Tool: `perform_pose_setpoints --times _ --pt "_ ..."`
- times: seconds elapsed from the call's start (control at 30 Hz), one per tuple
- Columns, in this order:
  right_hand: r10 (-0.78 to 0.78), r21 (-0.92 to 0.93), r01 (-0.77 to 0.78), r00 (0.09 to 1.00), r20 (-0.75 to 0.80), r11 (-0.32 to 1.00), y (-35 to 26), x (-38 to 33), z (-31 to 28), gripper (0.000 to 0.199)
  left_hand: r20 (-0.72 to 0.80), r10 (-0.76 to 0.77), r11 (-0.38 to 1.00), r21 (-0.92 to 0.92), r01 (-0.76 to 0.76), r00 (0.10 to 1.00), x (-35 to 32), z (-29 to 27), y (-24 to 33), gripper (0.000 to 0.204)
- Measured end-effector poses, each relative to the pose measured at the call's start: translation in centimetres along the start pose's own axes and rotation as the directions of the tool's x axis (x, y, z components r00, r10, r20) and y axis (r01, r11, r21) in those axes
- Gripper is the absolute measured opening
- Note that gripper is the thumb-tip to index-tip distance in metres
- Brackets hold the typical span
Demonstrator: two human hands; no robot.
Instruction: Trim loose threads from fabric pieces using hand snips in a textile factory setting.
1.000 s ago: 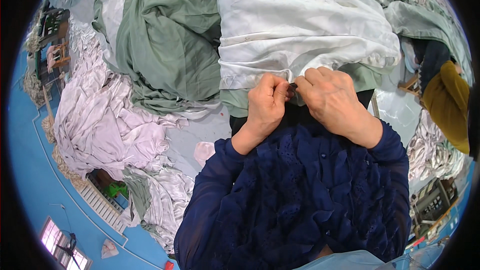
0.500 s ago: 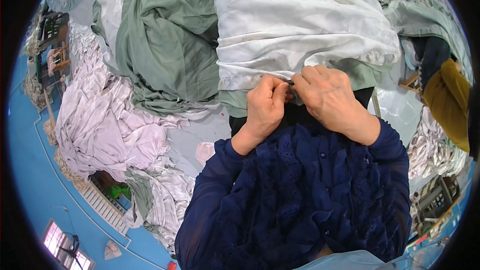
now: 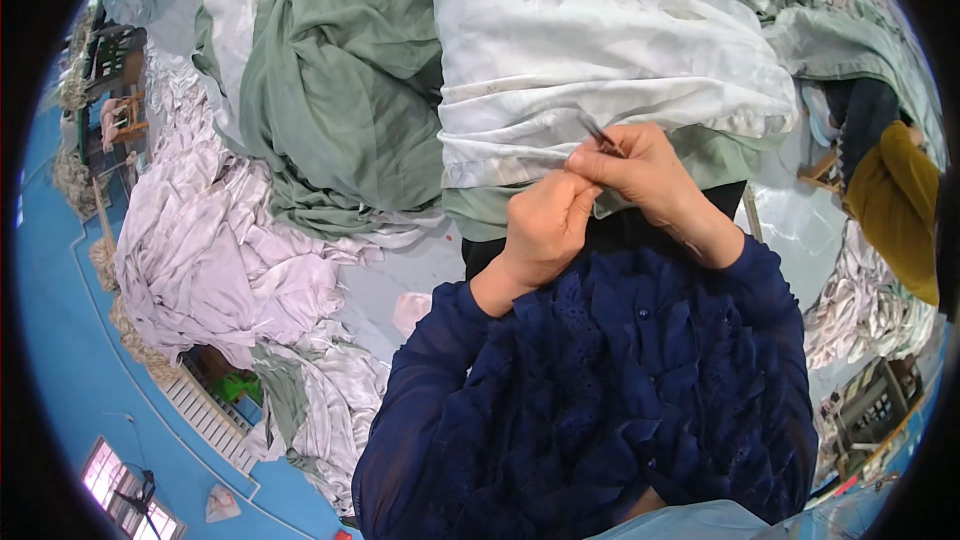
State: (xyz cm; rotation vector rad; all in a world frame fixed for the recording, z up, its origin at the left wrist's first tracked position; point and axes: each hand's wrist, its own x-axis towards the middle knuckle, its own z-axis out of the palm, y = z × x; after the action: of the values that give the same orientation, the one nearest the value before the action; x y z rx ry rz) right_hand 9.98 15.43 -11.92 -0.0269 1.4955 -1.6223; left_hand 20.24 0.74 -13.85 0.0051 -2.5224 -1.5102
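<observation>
At the far left, a blue floor (image 3: 60,360) is seen, with a heap of crumpled pale lilac cloth (image 3: 210,260) lying beside it. No box or bin with visible contents can be made out; a slatted white crate (image 3: 205,420) near the lower left is too small for anything inside to be told. Further right, a large pile of sage-green fabric (image 3: 340,100) is spread out, and against it lies a bunched white fabric sheet (image 3: 590,50), whose lower hem is drawn toward the person.

The left hand (image 3: 545,230) is closed in a fist on the hem of the white sheet, just below the fabric's edge. The right hand (image 3: 645,175) is touching it, pinched shut on the same hem and on a thin dark metal tool (image 3: 600,133) that sticks up from the fingers over the cloth. Both hands are held together, above dark blue ruffled sleeves (image 3: 600,390). At the far right, another person in a mustard-yellow garment (image 3: 905,210) is partly seen.
</observation>
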Motion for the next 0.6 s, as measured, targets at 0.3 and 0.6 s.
perform_pose_setpoints --times 0.3,0.6 --pt "-0.700 -0.585 0.385 0.416 -0.580 0.714 -8.4 -2.8 -15.9 0.017 -0.091 -0.113 0.991 -0.080 0.106 0.989 0.5 -1.3 0.1 0.016" --pt "-0.484 -0.428 0.420 0.032 -0.874 0.800 -10.3 -7.7 -41.1 0.023 -0.091 -0.090 0.996 -0.004 0.090 0.992 2.0 -1.9 0.1 0.012"
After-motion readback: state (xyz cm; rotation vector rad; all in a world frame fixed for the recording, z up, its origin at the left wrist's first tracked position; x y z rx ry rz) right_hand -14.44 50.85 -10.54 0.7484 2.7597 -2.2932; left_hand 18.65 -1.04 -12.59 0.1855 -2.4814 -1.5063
